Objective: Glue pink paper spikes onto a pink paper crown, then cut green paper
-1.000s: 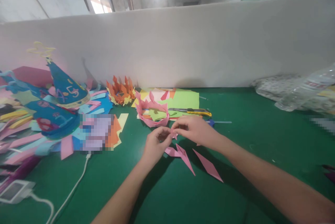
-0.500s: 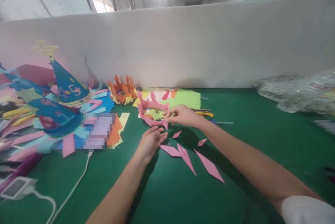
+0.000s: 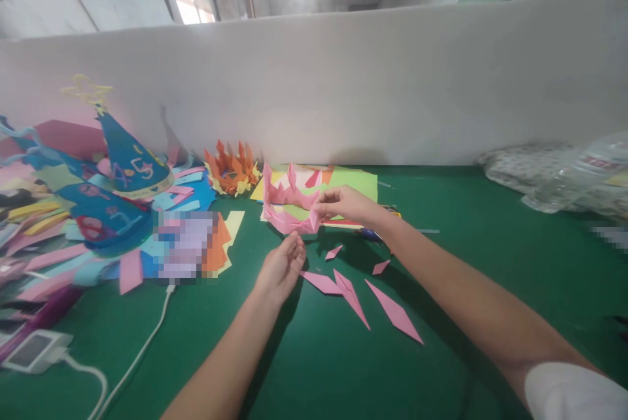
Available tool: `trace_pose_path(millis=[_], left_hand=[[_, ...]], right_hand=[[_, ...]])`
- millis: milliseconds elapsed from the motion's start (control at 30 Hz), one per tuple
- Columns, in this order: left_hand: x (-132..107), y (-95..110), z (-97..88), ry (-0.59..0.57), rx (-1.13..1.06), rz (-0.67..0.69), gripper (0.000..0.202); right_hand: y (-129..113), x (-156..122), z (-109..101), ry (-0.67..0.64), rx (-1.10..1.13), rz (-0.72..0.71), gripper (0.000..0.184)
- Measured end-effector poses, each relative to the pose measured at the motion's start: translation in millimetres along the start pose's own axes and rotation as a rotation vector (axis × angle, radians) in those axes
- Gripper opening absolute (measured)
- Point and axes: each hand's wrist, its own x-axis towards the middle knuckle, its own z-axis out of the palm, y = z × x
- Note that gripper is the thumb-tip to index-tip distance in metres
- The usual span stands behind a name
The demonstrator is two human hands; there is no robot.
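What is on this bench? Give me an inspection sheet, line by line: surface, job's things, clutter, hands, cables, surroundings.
Surface: green table.
Job's things: pink paper crown over coloured sheets; pink offcuts beside the hands.
Clutter: blue party hats, orange crown, paper strips at left; plastic bottle at right.
Hands: right hand pinches the crown's rim; left hand open, holding nothing.
Cables: white cable at front left, by a white box.
Surroundings: white partition behind the table.
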Motion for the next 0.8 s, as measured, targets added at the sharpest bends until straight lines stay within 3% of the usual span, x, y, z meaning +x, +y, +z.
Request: trace_pose_path(millis=[233, 300, 500, 800], left_hand=[[3, -1, 0.4, -0.012, -0.027, 0.095, 0.014], [3, -1, 0.3, -0.038, -0.013, 0.093, 0.013], [-1, -2, 3.6, -0.065, -0.024, 0.135, 0.011], [0, -3, 4.5, -0.066, -0.025, 0.136, 0.011]], right_hand=[[-3, -1, 2, -0.005, -0.002, 0.042, 0.019], [-4, 0, 3, 0.056, -0.04, -0.012, 0.02], [-1, 5, 12, 0.403, -0.193, -0.214, 0.022], [-6, -2, 26, 0.46, -0.548, -0.219, 0.016]])
